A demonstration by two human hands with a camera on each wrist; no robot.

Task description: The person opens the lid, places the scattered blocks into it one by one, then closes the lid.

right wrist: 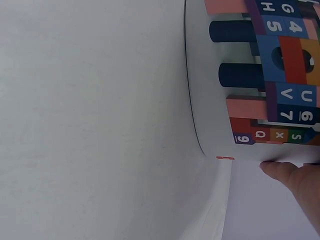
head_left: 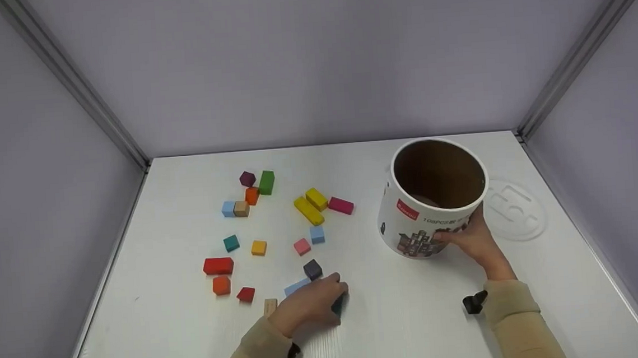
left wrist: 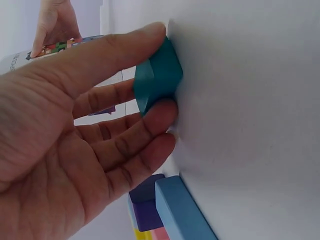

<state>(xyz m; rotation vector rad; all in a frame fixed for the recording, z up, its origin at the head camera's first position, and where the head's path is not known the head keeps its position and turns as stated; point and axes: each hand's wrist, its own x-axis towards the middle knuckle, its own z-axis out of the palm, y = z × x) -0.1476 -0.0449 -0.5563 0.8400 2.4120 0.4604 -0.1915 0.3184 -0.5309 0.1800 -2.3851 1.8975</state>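
My left hand (head_left: 312,303) is low over the table at the front of the scattered blocks. Between its thumb and fingers it pinches a teal block (left wrist: 159,75), held right at the white tabletop. Just beyond that hand lie a light blue block (head_left: 297,286) and a dark grey-blue cube (head_left: 313,269). A wooden block (head_left: 270,306) is partly covered by the wrist. My right hand (head_left: 472,244) grips the side of a big white tub (head_left: 395,224), thumb on its printed front. The tub stands upright without its lid, its mouth tipped slightly into view.
A clear round lid (head_left: 515,210) lies right of the tub. Several coloured blocks spread over the left and middle table, among them a red block (head_left: 218,266), a green block (head_left: 266,182), a yellow block (head_left: 309,210) and a magenta block (head_left: 341,205). Grey walls enclose the table.
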